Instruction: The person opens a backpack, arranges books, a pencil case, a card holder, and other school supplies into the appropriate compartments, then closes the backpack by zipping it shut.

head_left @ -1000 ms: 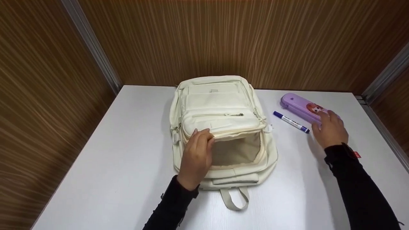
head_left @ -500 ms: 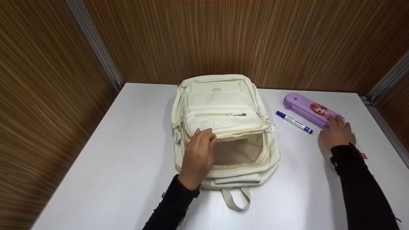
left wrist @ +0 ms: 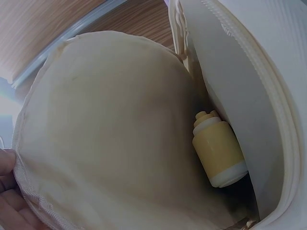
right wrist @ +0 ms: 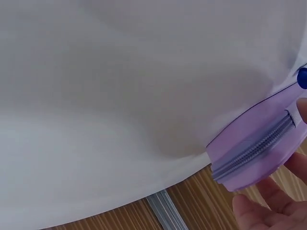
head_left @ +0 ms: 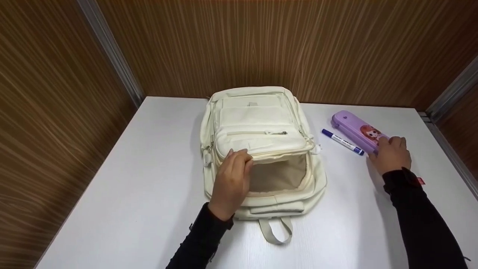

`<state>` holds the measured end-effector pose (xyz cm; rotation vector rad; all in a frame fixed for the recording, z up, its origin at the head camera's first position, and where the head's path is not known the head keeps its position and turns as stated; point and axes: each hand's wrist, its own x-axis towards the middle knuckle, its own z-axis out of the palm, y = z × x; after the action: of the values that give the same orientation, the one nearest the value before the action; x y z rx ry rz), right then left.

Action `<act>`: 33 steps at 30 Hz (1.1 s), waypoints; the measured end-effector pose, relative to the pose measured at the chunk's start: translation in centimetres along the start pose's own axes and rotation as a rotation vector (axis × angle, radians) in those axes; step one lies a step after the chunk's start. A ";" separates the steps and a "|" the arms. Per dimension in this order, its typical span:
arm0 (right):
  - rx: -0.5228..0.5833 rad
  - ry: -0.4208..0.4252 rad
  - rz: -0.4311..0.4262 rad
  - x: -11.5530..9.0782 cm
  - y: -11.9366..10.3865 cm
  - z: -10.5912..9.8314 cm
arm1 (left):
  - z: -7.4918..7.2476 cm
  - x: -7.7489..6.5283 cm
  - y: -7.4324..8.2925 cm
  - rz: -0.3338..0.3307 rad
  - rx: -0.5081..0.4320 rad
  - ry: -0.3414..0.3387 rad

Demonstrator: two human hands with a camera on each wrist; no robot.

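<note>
A cream backpack [head_left: 257, 116] lies on the white table with its main compartment unzipped. My left hand [head_left: 232, 183] pinches the edge of its front flap and holds it raised. Inside, the left wrist view shows a small yellow and white bottle [left wrist: 219, 152] lying against the compartment wall. At the right, my right hand [head_left: 392, 155] grips the near end of a purple pencil case [head_left: 353, 125] printed with a red-haired cartoon figure. In the right wrist view, fingers and thumb lie on either side of the case's zipped end [right wrist: 259, 143]. A blue-capped marker [head_left: 343, 142] lies beside the case.
The white table [head_left: 142, 168] is bounded by a wood-grain panel [head_left: 261, 45] at the back and side panels with metal corner strips. The backpack's carry loop [head_left: 275, 235] points toward the table's front.
My right hand has closed around the end of the pencil case, which has turned slightly toward me. My left hand keeps holding the flap up in the same place.
</note>
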<state>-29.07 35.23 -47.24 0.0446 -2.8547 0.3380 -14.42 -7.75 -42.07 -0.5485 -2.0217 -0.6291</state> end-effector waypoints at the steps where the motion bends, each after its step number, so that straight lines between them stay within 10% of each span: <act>1: 0.014 -0.005 0.002 0.1 0.1 0.1 | 0.0 0.0 0.0 -0.001 0.000 -0.001; 22: 0.240 -0.196 0.121 -0.6 1.7 -1.0 | 0.1 0.1 -0.2 -0.036 -0.045 -0.004; 33: 0.227 0.127 -0.028 -4.6 -0.9 -3.8 | 0.3 0.1 0.1 -0.032 -0.039 0.021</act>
<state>-23.55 35.29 -44.69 0.1025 -2.6756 0.6340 -14.61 -7.52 -42.09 -0.5310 -2.0056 -0.6923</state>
